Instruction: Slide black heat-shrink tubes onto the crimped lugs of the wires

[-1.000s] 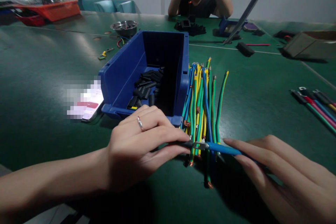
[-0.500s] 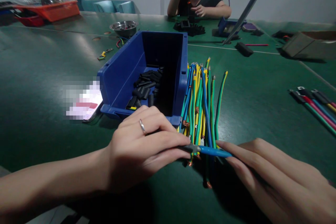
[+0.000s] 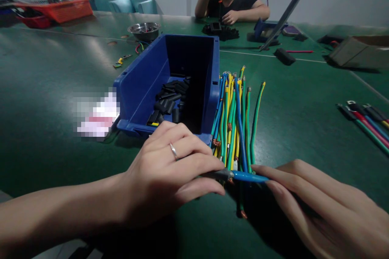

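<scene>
Head view, looking down at a green table (image 3: 304, 121).

Left hand (image 3: 170, 166): ring on one finger, grasping a short black sleeve (image 3: 219, 175) between thumb and fingers. Right hand (image 3: 316, 194): pinching a blue cable (image 3: 247, 176) between thumb and fingertips. Sleeve and cable lie end to end, roughly level, above the near part of a bundle of cables (image 3: 234, 121). The joint is small and partly covered by fingers; the sleeve seems to meet a metal end on the cable, though how far it overlaps I can't tell.

Just ahead of the left hand, a blue bin (image 3: 142, 77) with loose black pieces (image 3: 165, 106) inside. The bundle, blue, green and yellow, lies along the bin's right side, some ends bare copper. More cables (image 3: 367, 125) with dark ends well off to the right. A person (image 3: 231, 4) sits across the table, a hand resting near dark parts.

Risks, as I judge them: pushing the two out of line could snag the sleeve on the metal end; a loose right pinch would let the cable bend or slide back. The left knuckles sit close to the bin's front edge, so a forward shove might nudge it. A low sweep could scatter the bundle.
</scene>
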The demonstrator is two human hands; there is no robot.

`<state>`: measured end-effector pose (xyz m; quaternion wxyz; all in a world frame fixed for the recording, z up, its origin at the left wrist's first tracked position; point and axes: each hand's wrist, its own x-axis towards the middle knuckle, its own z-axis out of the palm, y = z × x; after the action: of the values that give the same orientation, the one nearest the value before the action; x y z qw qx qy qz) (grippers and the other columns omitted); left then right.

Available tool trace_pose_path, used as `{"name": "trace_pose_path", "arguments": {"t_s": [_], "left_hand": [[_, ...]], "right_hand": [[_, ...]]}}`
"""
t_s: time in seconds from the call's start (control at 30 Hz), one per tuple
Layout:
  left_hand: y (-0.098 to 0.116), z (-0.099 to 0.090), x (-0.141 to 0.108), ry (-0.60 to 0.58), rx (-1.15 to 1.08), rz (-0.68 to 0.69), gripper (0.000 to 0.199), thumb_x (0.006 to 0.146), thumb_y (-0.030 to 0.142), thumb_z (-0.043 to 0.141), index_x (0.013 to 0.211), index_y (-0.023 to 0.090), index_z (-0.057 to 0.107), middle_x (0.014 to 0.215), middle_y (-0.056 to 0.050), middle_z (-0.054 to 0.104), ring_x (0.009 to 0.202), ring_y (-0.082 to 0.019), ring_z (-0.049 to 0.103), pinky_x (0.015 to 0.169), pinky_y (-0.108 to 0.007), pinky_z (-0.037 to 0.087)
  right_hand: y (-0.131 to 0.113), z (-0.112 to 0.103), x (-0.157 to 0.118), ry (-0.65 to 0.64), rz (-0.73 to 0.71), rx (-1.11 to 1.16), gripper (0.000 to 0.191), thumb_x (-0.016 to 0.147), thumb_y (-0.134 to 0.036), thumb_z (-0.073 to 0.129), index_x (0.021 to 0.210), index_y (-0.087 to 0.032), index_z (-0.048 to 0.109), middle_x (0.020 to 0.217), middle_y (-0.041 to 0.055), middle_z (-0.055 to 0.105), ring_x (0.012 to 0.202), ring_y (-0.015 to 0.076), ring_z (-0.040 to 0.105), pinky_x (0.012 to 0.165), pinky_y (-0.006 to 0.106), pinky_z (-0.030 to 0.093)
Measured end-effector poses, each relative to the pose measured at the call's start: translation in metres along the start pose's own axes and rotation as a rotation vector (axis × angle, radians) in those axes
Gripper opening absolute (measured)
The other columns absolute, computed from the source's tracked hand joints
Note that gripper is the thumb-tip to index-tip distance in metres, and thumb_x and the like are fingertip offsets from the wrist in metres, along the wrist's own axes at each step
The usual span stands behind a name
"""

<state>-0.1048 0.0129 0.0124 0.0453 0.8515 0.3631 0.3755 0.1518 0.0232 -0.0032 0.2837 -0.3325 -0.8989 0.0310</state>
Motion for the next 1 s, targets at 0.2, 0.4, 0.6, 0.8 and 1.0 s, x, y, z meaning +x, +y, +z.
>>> {"name": "trace_pose_path", "arguments": {"t_s": [0.2,0.4,0.6,0.8,1.0], "left_hand": [[0.002,-0.002,0.001,-0.008,0.041,0.017,0.019,0.082,0.029,0.076,0.093,0.016,0.068,0.084,0.001,0.073,0.076,-0.015,0.063,0.073,-0.030,0.044],[0.005,-0.003,0.002,-0.025,0.054,0.009,0.012,0.085,0.022,0.071,0.095,0.016,0.067,0.086,0.000,0.073,0.079,-0.016,0.063,0.075,-0.031,0.045],[0.000,-0.001,-0.001,-0.046,0.062,0.049,0.012,0.086,0.023,0.070,0.098,0.019,0.070,0.089,0.001,0.073,0.079,-0.017,0.058,0.072,-0.032,0.042],[-0.003,0.000,-0.001,-0.033,0.035,0.105,0.013,0.089,0.031,0.067,0.095,0.020,0.070,0.086,0.001,0.073,0.078,-0.017,0.058,0.075,-0.033,0.041],[0.002,0.000,-0.002,-0.044,-0.015,0.064,0.009,0.087,0.014,0.066,0.093,0.020,0.070,0.091,0.001,0.073,0.079,-0.014,0.061,0.074,-0.027,0.047]], "right_hand": [[0.003,-0.001,-0.008,-0.006,0.052,-0.008,0.019,0.094,-0.023,0.048,0.104,-0.020,0.064,0.074,-0.0007,0.059,0.059,0.0046,0.057,0.054,0.016,0.041],[0.004,0.000,-0.005,0.008,0.042,-0.020,0.018,0.094,-0.023,0.049,0.104,-0.020,0.064,0.076,-0.0008,0.060,0.061,0.0044,0.058,0.056,0.016,0.042],[0.000,-0.003,0.005,0.039,-0.038,-0.064,0.017,0.094,-0.022,0.050,0.097,-0.017,0.066,0.070,-0.0015,0.061,0.057,0.0035,0.058,0.053,0.014,0.042],[0.002,-0.002,0.000,0.057,-0.066,-0.051,0.016,0.091,-0.019,0.055,0.103,-0.016,0.065,0.079,0.0006,0.065,0.065,0.0054,0.058,0.060,0.016,0.045],[0.004,-0.003,-0.005,0.073,-0.043,-0.027,0.025,0.085,-0.012,0.061,0.109,-0.019,0.065,0.087,0.0021,0.066,0.073,0.0108,0.058,0.065,0.024,0.046]]}}
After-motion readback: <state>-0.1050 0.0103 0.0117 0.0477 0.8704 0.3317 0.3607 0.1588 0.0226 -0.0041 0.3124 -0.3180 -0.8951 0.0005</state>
